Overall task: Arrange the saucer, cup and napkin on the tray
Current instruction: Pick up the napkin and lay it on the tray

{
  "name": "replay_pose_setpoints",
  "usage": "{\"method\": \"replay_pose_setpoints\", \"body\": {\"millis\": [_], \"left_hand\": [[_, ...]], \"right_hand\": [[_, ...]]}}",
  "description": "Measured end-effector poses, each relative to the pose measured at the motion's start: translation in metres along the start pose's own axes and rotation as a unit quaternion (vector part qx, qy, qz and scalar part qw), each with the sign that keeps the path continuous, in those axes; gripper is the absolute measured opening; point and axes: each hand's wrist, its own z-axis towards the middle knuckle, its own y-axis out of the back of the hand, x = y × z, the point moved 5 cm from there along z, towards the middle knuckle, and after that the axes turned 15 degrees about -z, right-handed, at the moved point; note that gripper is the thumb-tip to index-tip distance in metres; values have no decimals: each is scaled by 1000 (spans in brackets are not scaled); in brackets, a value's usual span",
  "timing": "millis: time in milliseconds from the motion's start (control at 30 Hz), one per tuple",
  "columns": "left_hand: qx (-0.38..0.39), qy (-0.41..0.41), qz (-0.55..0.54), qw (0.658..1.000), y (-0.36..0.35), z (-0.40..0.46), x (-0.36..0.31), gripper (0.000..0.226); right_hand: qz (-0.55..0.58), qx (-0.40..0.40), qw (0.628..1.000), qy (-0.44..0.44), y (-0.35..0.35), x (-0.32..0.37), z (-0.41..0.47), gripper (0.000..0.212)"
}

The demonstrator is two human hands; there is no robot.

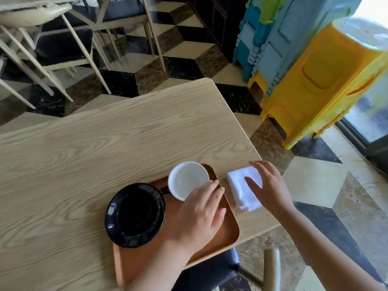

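While the tray (227,232) already carries the black saucer (134,215) at 9 o'clock and the white cup (186,179) at 12, the napkin (241,185) lies on the table (105,143) just off the tray's 3 o'clock edge, long axis along that edge. Nearer, the right hand (266,185) hovers open over it, gripping nothing; the left hand (197,215), fingers loose, touches the cup's rim.

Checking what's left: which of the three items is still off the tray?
The white napkin, lying on the table beside the tray; cup and black saucer are on it.
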Motion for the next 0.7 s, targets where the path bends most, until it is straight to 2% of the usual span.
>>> {"method": "replay_pose_setpoints", "body": {"millis": [67,133,233,300,533,567,667,700], "left_hand": [[77,0,19,997,-36,14,-11,46],[155,44,51,986,-70,23,-12,53],[240,82,114,961,-102,25,-10,59],[319,102,133,933,-116,21,-6,61],[354,97,203,908,-122,13,-4,70],[354,97,201,908,-122,13,-4,70],[350,103,175,914,-121,10,-6,70],[349,105,165,917,-120,9,-7,69]], "right_hand": [[-63,42,997,-10,-2,-25,2,53],[-91,92,991,-16,-9,-40,2,61],[-79,144,985,-45,-23,-55,0,68],[-62,150,984,-70,-28,-60,0,69],[-39,112,986,-120,-33,-50,-1,50],[-25,111,984,-139,-34,-50,0,44],[32,111,964,-239,-29,-56,3,5],[50,119,958,-257,-29,-57,3,12]]}}
